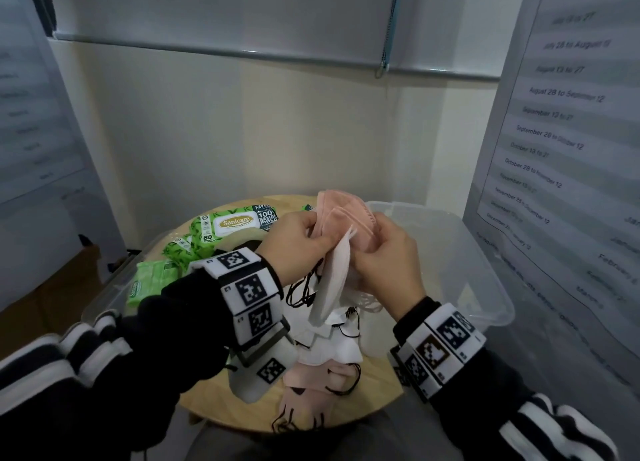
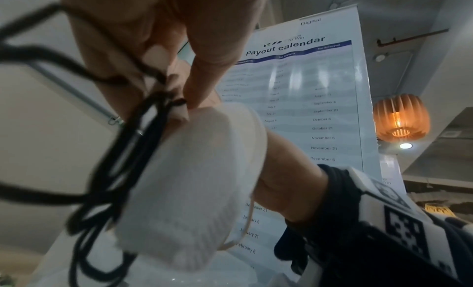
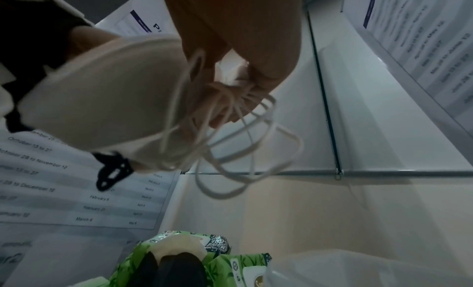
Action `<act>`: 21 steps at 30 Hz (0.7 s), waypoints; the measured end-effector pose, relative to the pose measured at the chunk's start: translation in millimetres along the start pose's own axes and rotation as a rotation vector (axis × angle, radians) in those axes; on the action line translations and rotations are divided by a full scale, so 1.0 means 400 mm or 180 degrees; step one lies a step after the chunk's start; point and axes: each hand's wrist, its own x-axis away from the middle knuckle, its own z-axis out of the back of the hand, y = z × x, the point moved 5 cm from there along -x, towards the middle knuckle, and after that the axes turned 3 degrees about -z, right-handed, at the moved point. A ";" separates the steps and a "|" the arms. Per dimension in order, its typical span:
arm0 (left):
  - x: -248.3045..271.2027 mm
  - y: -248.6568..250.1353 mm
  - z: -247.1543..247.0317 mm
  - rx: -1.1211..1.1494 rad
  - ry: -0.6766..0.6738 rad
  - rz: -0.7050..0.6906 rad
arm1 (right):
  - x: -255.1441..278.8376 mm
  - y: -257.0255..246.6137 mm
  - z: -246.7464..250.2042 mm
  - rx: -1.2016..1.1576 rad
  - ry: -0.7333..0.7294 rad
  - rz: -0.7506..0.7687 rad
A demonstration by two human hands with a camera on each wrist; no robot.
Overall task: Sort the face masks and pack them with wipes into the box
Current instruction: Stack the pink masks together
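A round wooden surface [image 1: 377,384] is seen from above, and most of its 3 o'clock side is taken up by a clear plastic box [image 1: 478,252], probably set close so that sorted items can be dropped straight in. No masks or wipes can be made out inside it yet. At 10 to 11 o'clock the green packs of wipes [image 1: 228,226] are gathered, left aside, it seems, until the masks are sorted. At 6 o'clock a loose heap of masks [image 1: 325,360] is left, white and pink, with black ear loops tangled among them.

Above the middle of the surface a bunch of pink masks [image 1: 346,214] is held up. The right hand [image 1: 388,256] is clamped on this bunch, with pale ear loops hanging below the fingers. The left hand [image 1: 298,242] is pinched on the upper edge of one pale mask [image 1: 330,280], which hangs down with its black loops dangling; it appears to be held apart from the bunch for comparison or stacking. The masks are folded flat, soft and ribbed along the edges.
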 end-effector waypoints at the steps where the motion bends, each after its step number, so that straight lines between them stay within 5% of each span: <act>1: 0.000 -0.003 -0.002 0.0086 0.0021 0.0052 | 0.001 0.002 -0.002 -0.0026 -0.0044 -0.0059; 9: -0.004 -0.029 -0.004 0.0519 -0.0029 0.0254 | 0.003 0.046 -0.005 -0.0021 -0.0293 -0.0785; 17: -0.024 -0.002 0.144 -0.0415 0.1220 -0.0276 | 0.003 0.087 0.042 -0.0404 -0.0036 -0.1235; 21: -0.036 0.029 0.217 -0.0261 0.1346 -0.0655 | 0.002 0.109 0.054 -0.0767 -0.0042 -0.1467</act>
